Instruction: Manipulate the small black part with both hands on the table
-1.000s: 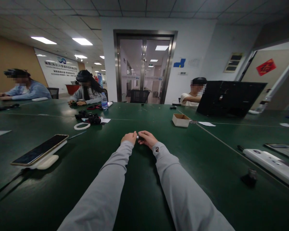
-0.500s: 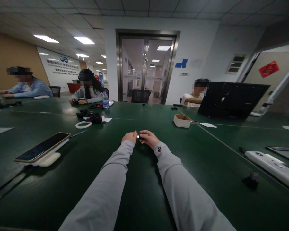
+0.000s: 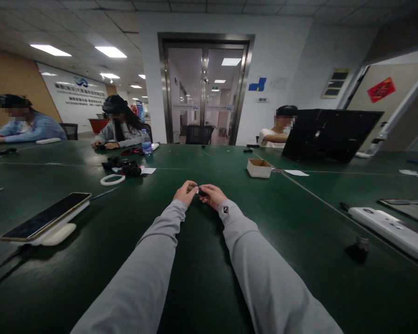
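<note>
Both hands are out in front of me on the green counter (image 3: 299, 241), meeting right in the middle. The left hand (image 3: 185, 192) and right hand (image 3: 212, 195) are pinched together on a small dark object (image 3: 200, 191) held between the fingertips, just above the counter surface; it's too tiny for me to say what it is. So both grips are clamped on that one little piece, fingers curled in, grey sleeves running back toward me. Off to my left there's a phone (image 3: 43, 216) lying on a white stand, and further back a white ring (image 3: 110, 179) next to some black gear (image 3: 123, 167). A small cardboard box (image 3: 259, 168) sits beyond my right hand, well apart from it. On the far right there's a long white device (image 3: 390, 227). Three other people sit at the far side, one behind an open black laptop (image 3: 329, 134).
</note>
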Motion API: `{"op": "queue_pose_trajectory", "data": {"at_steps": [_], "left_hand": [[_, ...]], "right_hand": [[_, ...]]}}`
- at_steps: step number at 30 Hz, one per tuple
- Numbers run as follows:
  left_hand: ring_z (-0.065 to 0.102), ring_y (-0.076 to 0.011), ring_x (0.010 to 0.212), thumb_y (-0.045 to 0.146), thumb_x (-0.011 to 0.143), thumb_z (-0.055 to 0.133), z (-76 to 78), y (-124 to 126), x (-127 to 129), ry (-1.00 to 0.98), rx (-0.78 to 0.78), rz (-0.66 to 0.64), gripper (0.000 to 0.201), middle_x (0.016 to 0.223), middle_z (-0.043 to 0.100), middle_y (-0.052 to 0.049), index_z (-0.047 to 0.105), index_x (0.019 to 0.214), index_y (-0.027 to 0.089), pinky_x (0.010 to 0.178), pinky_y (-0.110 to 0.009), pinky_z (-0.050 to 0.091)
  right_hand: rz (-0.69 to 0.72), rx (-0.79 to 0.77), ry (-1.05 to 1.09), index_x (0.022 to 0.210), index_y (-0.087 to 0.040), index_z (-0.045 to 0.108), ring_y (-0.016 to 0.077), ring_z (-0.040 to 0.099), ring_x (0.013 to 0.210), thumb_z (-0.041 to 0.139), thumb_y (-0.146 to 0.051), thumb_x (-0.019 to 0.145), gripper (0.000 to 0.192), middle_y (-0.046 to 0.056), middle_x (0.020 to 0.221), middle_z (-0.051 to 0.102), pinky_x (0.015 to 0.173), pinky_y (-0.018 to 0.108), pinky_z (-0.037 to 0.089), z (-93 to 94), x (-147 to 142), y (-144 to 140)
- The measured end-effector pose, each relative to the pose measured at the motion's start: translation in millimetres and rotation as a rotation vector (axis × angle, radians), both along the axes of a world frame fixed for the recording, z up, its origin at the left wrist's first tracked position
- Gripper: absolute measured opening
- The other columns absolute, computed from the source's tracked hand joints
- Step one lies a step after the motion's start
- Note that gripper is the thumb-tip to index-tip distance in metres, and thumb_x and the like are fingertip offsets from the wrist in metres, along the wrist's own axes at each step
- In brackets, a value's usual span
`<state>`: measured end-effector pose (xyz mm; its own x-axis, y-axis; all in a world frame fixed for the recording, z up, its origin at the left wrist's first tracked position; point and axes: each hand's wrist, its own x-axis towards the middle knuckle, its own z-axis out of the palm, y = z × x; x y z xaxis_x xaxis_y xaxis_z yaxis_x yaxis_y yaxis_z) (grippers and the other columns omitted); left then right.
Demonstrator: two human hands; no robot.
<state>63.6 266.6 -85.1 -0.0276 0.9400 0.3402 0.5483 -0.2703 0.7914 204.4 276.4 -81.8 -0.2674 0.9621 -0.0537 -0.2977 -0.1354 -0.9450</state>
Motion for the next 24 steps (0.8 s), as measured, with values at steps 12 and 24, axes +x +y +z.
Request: {"op": "queue_pose_trajectory", "data": {"at_steps": [12,24], "left_hand": [[0.055,-0.0127,0.06,0.054,0.075,0.041,-2.4,2,-1,0.134,-0.062,0.055,0.042,0.061,0.062,0.0,0.059,0.062,0.019,0.061,-0.024,0.042],[0.055,-0.0105,0.068,0.022,0.069,0.054,-1.5,-5,7,0.0,0.095,-0.08,0.016,0.084,0.062,-0.002,0.057,0.084,0.018,0.069,-0.023,0.045]], "right_hand": [[0.016,-0.008,0.033,0.081,-0.013,0.053,0.01,0.054,0.042,0.054,-0.011,0.079,0.003,0.002,0.058,0.059,0.037,0.018,0.043,-0.7,1,2],[-0.008,-0.014,0.044,0.081,-0.013,0.054,0.01,0.054,0.044,0.052,-0.012,0.081,0.002,0.003,0.057,0.058,0.038,0.018,0.044,0.9,3,-1]]}}
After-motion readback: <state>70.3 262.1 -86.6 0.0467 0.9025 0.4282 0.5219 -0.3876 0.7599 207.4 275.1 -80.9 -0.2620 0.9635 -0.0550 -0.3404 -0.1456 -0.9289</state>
